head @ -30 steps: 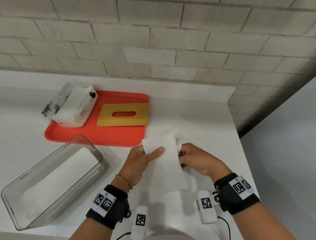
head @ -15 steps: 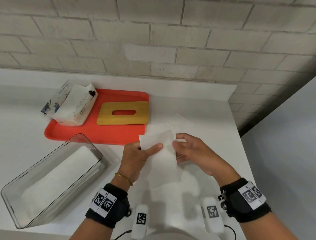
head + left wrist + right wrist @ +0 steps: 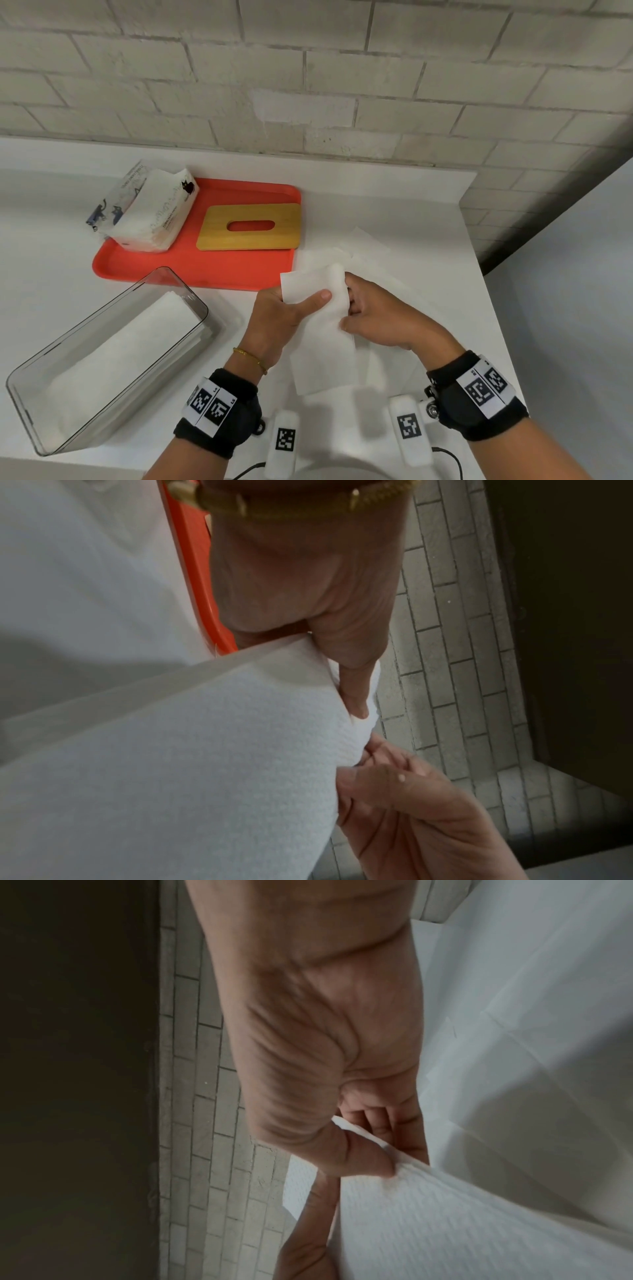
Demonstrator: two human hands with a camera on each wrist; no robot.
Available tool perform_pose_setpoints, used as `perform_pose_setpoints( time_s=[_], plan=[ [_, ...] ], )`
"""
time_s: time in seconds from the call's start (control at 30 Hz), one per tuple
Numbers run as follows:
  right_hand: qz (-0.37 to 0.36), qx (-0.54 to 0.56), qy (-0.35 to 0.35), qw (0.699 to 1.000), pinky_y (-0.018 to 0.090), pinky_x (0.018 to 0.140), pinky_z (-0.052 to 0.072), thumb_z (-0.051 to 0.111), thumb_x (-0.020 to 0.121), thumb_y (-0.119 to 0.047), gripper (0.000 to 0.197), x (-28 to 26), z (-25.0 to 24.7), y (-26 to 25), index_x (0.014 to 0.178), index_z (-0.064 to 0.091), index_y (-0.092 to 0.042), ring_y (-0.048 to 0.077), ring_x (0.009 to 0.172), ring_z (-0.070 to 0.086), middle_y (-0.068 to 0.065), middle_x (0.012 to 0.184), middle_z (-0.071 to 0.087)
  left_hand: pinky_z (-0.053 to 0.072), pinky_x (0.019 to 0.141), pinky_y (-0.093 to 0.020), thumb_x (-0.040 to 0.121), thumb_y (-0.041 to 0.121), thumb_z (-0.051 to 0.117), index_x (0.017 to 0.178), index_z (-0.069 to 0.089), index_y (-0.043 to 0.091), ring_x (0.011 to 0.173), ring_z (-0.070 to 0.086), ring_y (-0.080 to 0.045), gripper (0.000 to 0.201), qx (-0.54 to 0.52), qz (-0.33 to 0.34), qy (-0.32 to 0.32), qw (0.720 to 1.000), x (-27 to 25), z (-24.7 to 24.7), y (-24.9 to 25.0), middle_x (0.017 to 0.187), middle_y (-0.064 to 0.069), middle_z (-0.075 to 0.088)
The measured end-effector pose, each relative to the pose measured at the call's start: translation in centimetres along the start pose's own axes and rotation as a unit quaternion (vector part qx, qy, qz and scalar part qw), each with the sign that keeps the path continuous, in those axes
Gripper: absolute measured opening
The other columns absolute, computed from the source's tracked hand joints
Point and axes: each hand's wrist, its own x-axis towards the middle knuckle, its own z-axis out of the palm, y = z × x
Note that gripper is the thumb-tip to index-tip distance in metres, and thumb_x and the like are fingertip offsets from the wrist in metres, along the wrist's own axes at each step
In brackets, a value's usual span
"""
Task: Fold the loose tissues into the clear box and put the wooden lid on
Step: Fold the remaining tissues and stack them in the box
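Left hand point(image 3: 279, 313) and right hand point(image 3: 375, 317) each pinch one tissue point(image 3: 320, 337) between thumb and fingers, just right of the clear box point(image 3: 102, 356). Wooden lid point(image 3: 251, 228) lies beyond the box, on the red tray point(image 3: 191, 270).

Left hand point(image 3: 301, 569) pinches white tissue point(image 3: 178, 764) at its upper edge; right hand point(image 3: 411, 813) grips beside. Orange tray point(image 3: 195, 569) edge behind, brick wall point(image 3: 455, 669) beyond.
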Motion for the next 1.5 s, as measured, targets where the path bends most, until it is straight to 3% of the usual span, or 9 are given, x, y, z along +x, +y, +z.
perform_pose_setpoints(
  time_s=[0.17, 0.3, 0.37, 0.5, 0.63, 0.77, 0.97, 1.17, 1.5],
  plan=[
    [0.001, 0.03, -0.014, 0.999, 0.051, 0.098, 0.059, 0.065, 0.084, 0.003, 0.061, 0.0, -0.2, 0.2, 0.135, 0.054, -0.028, 0.021, 0.104, 0.076, 0.0, 0.116, 0.076, 0.062, 0.091, -0.059, 0.076, 0.01, 0.091, 0.106, 0.08, 0.002, 0.099, 0.076, -0.043, 0.032, -0.011, 0.0, 0.005, 1.0, 0.0, -0.2, 0.0, 0.105, -0.018, 0.08],
    [0.009, 0.073, -0.032, 0.997, 0.044, 0.096, 0.058, 0.076, 0.087, -0.002, 0.064, -0.2, 0.0, 0.5, 0.141, 0.053, -0.025, 0.027, 0.096, 0.075, 0.002, 0.111, 0.078, 0.063, 0.088, -0.054, 0.074, 0.002, 0.091, 0.108, 0.079, 0.002, 0.099, 0.077, -0.041, 0.036, -0.038, 0.003, 0.026, 0.999, 0.0, -0.3, 0.5, 0.106, -0.016, 0.08],
    [0.011, 0.083, -0.035, 0.996, 0.04, 0.091, 0.06, 0.08, 0.087, -0.005, 0.052, -0.3, 0.2, 0.7, 0.132, 0.062, -0.022, 0.025, 0.088, 0.075, 0.006, 0.105, 0.079, 0.064, 0.086, -0.05, 0.074, -0.001, 0.09, 0.109, 0.078, 0.002, 0.098, 0.078, -0.038, 0.037, -0.056, 0.004, 0.04, 0.998, 0.2, -0.5, 0.8, 0.107, -0.015, 0.081],
    [0.009, 0.099, -0.015, 0.995, 0.038, 0.084, 0.062, 0.085, 0.085, -0.007, 0.037, -0.4, 0.4, 0.9, 0.118, 0.073, -0.017, 0.021, 0.083, 0.075, 0.01, 0.098, 0.08, 0.062, 0.082, -0.042, 0.083, 0.015, 0.087, 0.106, 0.08, 0.007, 0.096, 0.078, -0.03, 0.026, -0.08, 0.013, 0.093, 0.992, 0.7, -0.8, 1.3, 0.105, -0.009, 0.082],
    [-0.005, 0.128, 0.046, 0.991, 0.037, 0.08, 0.061, 0.088, 0.083, -0.01, 0.045, -0.2, 0.3, 0.6, 0.122, 0.07, -0.023, 0.022, 0.079, 0.074, 0.009, 0.096, 0.08, 0.063, 0.088, -0.047, 0.092, 0.027, 0.079, 0.108, 0.079, 0.006, 0.098, 0.077, -0.032, 0.026, -0.11, 0.007, 0.118, 0.987, 0.8, -1.0, 2.0, 0.108, -0.011, 0.081],
    [-0.044, 0.165, 0.111, 0.979, 0.043, 0.084, 0.062, 0.084, 0.088, -0.013, 0.038, -0.2, 0.3, -0.4, 0.121, 0.071, -0.023, 0.024, 0.079, 0.074, 0.009, 0.092, 0.079, 0.062, 0.092, -0.049, 0.093, 0.023, 0.079, 0.112, 0.078, 0.003, 0.098, 0.077, -0.032, 0.027, -0.126, 0.011, 0.108, 0.986, 0.5, -0.9, 2.7, 0.111, -0.014, 0.08],
    [-0.072, 0.156, 0.175, 0.97, 0.041, 0.074, 0.063, 0.082, 0.091, -0.026, 0.02, 0.1, 0.0, -2.4, 0.109, 0.076, -0.022, 0.024, 0.074, 0.074, 0.006, 0.085, 0.079, 0.058, 0.099, -0.055, 0.095, 0.016, 0.075, 0.118, 0.075, 0.001, 0.112, 0.073, -0.041, 0.028, -0.143, 0.027, 0.079, 0.986, -0.1, -0.8, 3.4, 0.118, -0.018, 0.077],
    [-0.096, 0.144, 0.24, 0.955, 0.04, 0.071, 0.065, 0.085, 0.088, -0.027, 0.014, 0.3, -0.3, -4.1, 0.099, 0.077, -0.023, 0.025, 0.075, 0.076, 0.0, 0.088, 0.08, 0.057, 0.1, -0.051, 0.096, 0.014, 0.072, 0.122, 0.074, 0.002, 0.113, 0.073, -0.039, 0.029, -0.144, 0.039, 0.04, 0.988, -0.9, -0.4, 4.3, 0.121, -0.018, 0.076],
    [-0.133, 0.205, 0.208, 0.947, 0.03, 0.067, 0.058, 0.081, 0.089, -0.008, 0.024, -0.1, -1.2, -5.3, 0.11, 0.075, -0.017, 0.018, 0.075, 0.072, 0.009, 0.085, 0.079, 0.056, 0.104, -0.054, 0.098, 0.012, 0.069, 0.125, 0.072, 0.0, 0.116, 0.071, -0.041, 0.03, -0.147, 0.047, 0.017, 0.988, -1.7, -0.4, 5.1, 0.123, -0.02, 0.075]
  ],
)
